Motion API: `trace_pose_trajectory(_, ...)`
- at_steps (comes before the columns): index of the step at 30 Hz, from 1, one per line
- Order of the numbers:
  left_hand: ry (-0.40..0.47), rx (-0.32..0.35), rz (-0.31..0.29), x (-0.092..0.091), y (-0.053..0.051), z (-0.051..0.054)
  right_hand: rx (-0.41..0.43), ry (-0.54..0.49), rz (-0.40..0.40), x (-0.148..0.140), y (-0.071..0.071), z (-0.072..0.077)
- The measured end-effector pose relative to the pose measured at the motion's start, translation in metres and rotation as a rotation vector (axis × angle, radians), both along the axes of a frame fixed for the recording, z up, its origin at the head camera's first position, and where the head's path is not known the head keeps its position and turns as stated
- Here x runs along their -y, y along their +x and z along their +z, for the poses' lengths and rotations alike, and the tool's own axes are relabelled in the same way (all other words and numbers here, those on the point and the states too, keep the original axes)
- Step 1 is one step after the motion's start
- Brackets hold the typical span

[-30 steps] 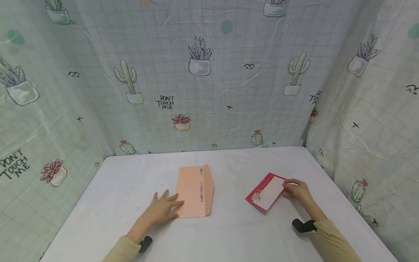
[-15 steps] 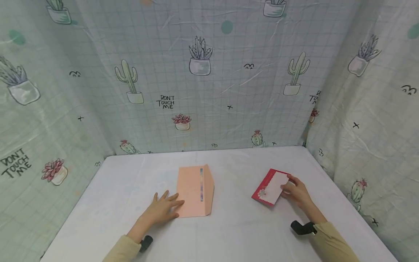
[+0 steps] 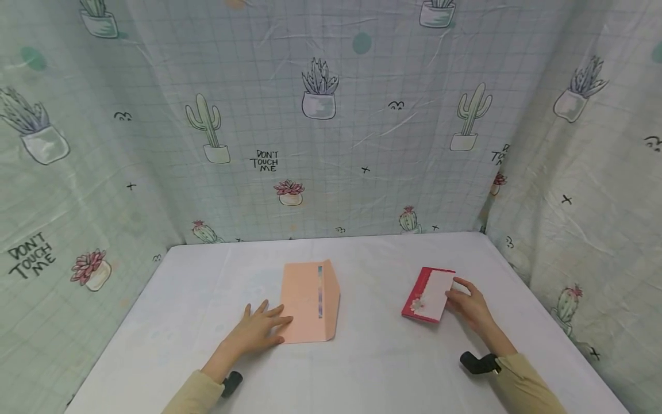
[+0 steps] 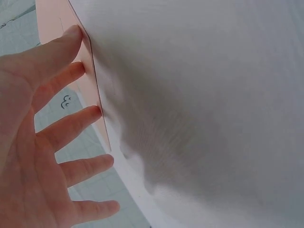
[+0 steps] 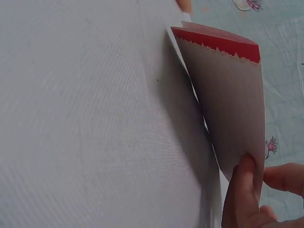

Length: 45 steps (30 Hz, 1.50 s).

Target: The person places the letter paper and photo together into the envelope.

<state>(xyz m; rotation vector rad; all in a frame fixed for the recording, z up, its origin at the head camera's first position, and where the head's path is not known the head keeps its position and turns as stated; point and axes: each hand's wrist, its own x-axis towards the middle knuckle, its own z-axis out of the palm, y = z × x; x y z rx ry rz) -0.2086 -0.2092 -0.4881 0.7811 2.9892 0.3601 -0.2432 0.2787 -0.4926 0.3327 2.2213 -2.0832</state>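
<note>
A peach envelope point(image 3: 302, 302) lies on the table with its pointed flap to the right and a patterned strip beside the flap. My left hand point(image 3: 258, 330) rests at its lower left edge, fingers spread. In the left wrist view, the thumb and some fingertips of the left hand point(image 4: 42, 123) touch the envelope's edge point(image 4: 61, 19). Over on the right, my right hand point(image 3: 472, 305) pinches a red and white card point(image 3: 433, 293) with a flower decoration by its right edge. The right wrist view has the card point(image 5: 228, 95) tilted up off the table between thumb and fingers.
White cloth covers the table point(image 3: 362, 368). A curtain point(image 3: 331, 144) printed with cacti surrounds the back and sides. Dark wrist-worn devices sit at both wrists, the right one point(image 3: 478, 362) near the sleeve.
The card has turned more upright and shifted slightly to the right in my right hand, whose fingers have moved a little along its edge. The left hand and envelope stay put.
</note>
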Motion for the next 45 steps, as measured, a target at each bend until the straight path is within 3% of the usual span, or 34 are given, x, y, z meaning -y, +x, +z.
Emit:
trace_pose_trajectory(14,-0.016,-0.028,-0.067,0.003,-0.001,-0.007,-0.030,0.168,0.128,0.014,0.000,-0.001)
trace_pose_trajectory(22,-0.019,-0.039,-0.063,0.003,-0.001,-0.006,-0.041,0.156,0.248,0.031,-0.004,0.009)
trace_pose_trajectory(45,-0.059,-0.085,-0.093,0.009,-0.002,-0.006,-0.122,0.196,0.383,0.093,-0.018,0.022)
